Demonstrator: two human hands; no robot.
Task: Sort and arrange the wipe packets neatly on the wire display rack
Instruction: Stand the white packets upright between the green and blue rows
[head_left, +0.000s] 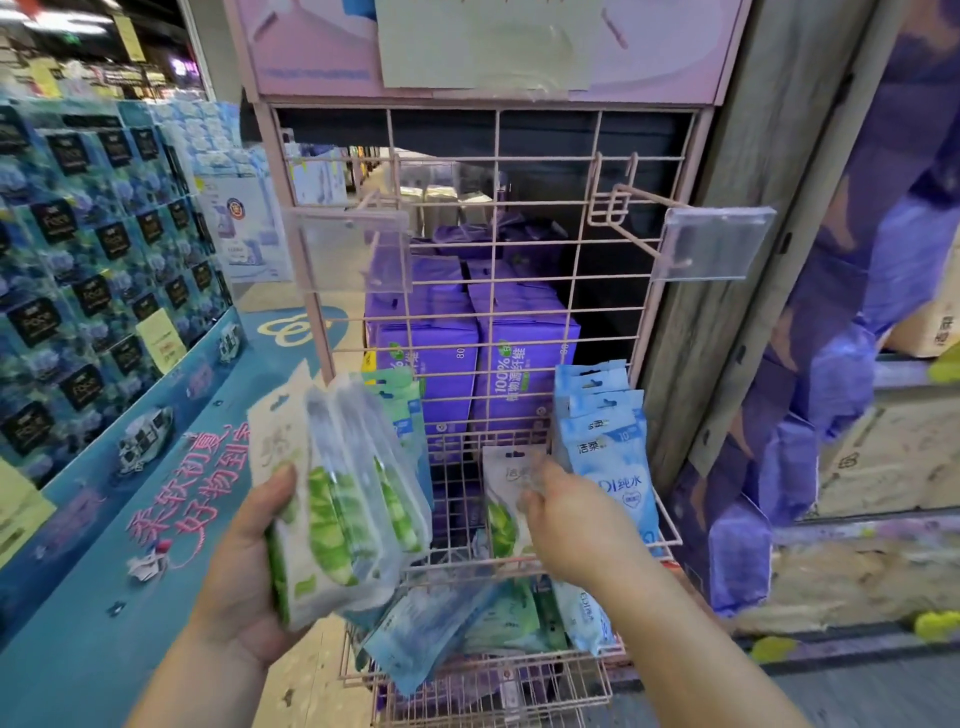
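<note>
A pink wire display rack (498, 218) stands in front of me. My left hand (244, 561) grips a stack of green-and-white wipe packets (332, 499) to the left of the rack. My right hand (566, 519) reaches into the middle wire basket, fingers on a single green-and-white packet (501, 499) standing there. Blue wipe packets (602, 431) stand in a row at the right of that basket. More blue and green packets (467, 623) lie jumbled in the lower basket (493, 691).
Two empty hooks with clear price tags (711, 244) jut out from the rack's upper part. Purple boxes (472, 353) sit behind the wire grid. A blue display stand (93, 270) with dark packs fills the left. A wooden post (727, 260) borders the rack's right.
</note>
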